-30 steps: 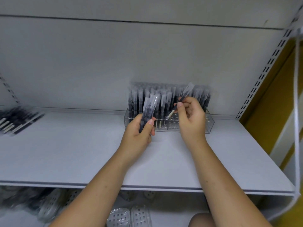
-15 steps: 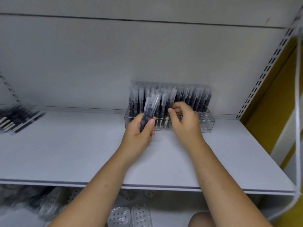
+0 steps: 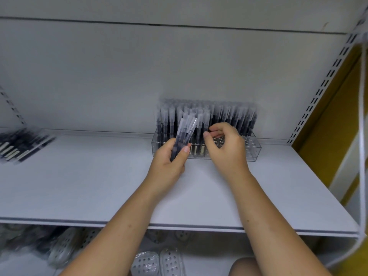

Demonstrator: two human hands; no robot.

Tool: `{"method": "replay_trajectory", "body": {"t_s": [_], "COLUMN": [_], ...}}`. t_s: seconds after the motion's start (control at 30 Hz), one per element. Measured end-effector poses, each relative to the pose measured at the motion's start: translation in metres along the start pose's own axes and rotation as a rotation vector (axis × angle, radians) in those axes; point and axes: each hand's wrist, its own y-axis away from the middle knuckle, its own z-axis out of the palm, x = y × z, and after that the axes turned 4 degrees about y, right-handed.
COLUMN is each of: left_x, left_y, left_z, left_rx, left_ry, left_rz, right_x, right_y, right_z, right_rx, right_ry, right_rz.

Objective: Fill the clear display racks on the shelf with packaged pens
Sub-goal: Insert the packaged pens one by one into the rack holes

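A clear display rack stands at the back of the white shelf, with several packaged pens upright in it; its front right holes look unfilled. My left hand grips a small bundle of packaged pens, tilted up just in front of the rack's left part. My right hand is at the rack's middle, thumb and forefinger pinching a packaged pen that stands in the front row.
A loose pile of packaged pens lies at the shelf's far left. A slotted upright and a hanging white cord border the right side. Perforated plastic items sit on the lower shelf.
My right hand brought one pen down from above the rack into the front row and shifted slightly left. My left hand has kept its bundle nearly still.
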Motion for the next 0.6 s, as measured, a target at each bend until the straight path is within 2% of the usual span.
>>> {"method": "replay_trajectory", "body": {"t_s": [0.1, 0.23, 0.37, 0.6], "left_x": [0.002, 0.002, 0.000, 0.001], "left_y": [0.000, 0.000, -0.001, 0.001], "left_z": [0.001, -0.001, -0.003, -0.001], "left_rx": [-0.007, -0.034, -0.066, -0.102], "left_ry": [0.028, 0.044, 0.046, 0.046], "left_rz": [-0.018, -0.033, -0.030, -0.014], "right_x": [-0.004, -0.016, -0.018, -0.015], "right_y": [0.001, 0.005, 0.007, 0.004], "right_z": [-0.003, -0.005, -0.003, -0.004], "right_rx": [0.014, -0.192, -0.351, -0.324], "right_ry": [-0.155, -0.391, -0.464, -0.489], "right_rz": [0.021, 0.112, 0.145, 0.162]}}
